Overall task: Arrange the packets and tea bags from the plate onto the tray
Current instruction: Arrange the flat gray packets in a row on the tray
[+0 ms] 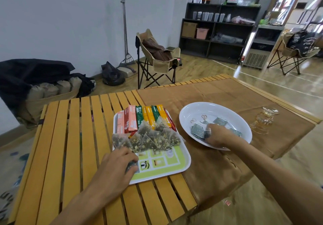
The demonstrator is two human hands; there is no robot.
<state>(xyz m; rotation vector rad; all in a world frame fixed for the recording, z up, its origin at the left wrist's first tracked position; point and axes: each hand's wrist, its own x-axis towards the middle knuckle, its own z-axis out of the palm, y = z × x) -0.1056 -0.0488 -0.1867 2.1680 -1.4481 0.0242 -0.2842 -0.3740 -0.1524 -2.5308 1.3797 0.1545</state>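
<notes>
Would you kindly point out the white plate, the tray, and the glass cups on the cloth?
white plate (pixel 206 107), head view, on the bare far rim.
tray (pixel 178 168), head view, on the bare green surface near its front right corner.
glass cups (pixel 263 120), head view, on the body of the stacked glasses.

I stand at a slatted wooden worktop (pixel 73 137), its right half under a brown cloth (pixel 218 98). Ahead is a pale grey wall (pixel 61 23) with a folding camp chair (pixel 157 56) near it. A dark shelf unit (pixel 218 30) stands farther right. The wooden floor (pixel 201 67) gleams with window light.
</notes>
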